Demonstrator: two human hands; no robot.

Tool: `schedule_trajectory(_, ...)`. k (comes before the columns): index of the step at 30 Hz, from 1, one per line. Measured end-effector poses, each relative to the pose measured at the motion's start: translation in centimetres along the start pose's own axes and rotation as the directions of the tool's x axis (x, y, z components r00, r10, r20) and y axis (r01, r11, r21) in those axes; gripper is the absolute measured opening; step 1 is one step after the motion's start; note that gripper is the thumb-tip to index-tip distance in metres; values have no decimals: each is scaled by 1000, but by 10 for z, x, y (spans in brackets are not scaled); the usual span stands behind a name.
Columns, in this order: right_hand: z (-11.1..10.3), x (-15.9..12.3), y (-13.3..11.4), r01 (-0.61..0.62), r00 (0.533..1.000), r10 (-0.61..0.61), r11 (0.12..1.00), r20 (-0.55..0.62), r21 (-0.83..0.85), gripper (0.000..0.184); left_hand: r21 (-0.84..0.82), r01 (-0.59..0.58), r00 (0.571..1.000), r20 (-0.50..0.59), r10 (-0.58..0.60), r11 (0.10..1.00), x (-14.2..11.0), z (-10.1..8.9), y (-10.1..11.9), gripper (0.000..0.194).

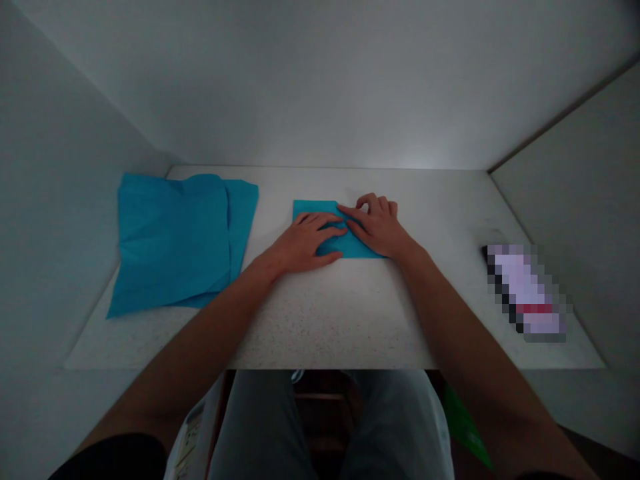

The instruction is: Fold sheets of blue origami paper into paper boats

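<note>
While the far-left part of the bench (325, 320) carries a loose pile of larger blue sheets (170, 240), lying a little overlapped and with uneven edges, neither hand is touching it, so I judge that this material is not yet worked. To the right of the pile, well apart from it, the left hand (309, 240) rests low over a smaller blue piece (361, 248), near the middle of the bench. Its fingers are spread out and lie on the surface; they appear to press, and they are not clenched around anything. The smaller piece itself lies flat, with a straight near edge; it seems partly prepared, but its middle is covered, and I cannot say if its creases are finished. At its right part is the right hand (381, 225), with forefinger and thumb stretched onto the piece and the other fingers curled; whether they pinch any layer, I cannot tell. Farther right, well apart from both hands, lies a pixelated flat object (523, 287), which seems to have no part in the work.
</note>
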State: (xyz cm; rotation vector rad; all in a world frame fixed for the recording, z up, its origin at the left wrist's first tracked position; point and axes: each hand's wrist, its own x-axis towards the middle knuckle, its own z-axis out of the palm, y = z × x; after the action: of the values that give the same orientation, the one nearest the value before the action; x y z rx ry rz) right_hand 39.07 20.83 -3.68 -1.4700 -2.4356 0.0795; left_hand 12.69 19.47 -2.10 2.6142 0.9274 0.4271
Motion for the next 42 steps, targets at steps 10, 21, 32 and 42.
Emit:
schedule_trajectory(10,-14,-8,25,38,999,-36,995,-21,94,43,73,514,805,-386,-451,855,-3,-6,-15,58)
schedule_trajectory(21,-11,-6,23,53,998,-56,970,8,238,48,29,591,757,-363,-543,806,-1,-5,-18,44)
schedule_trajectory(32,-10,-6,24,74,997,-78,964,7,255,45,71,648,744,-268,-611,758,1,-13,-9,67)
schedule_trajectory(42,-11,-6,22,79,996,-86,961,16,266,51,-140,391,858,-304,-415,910,2,-13,-12,50)
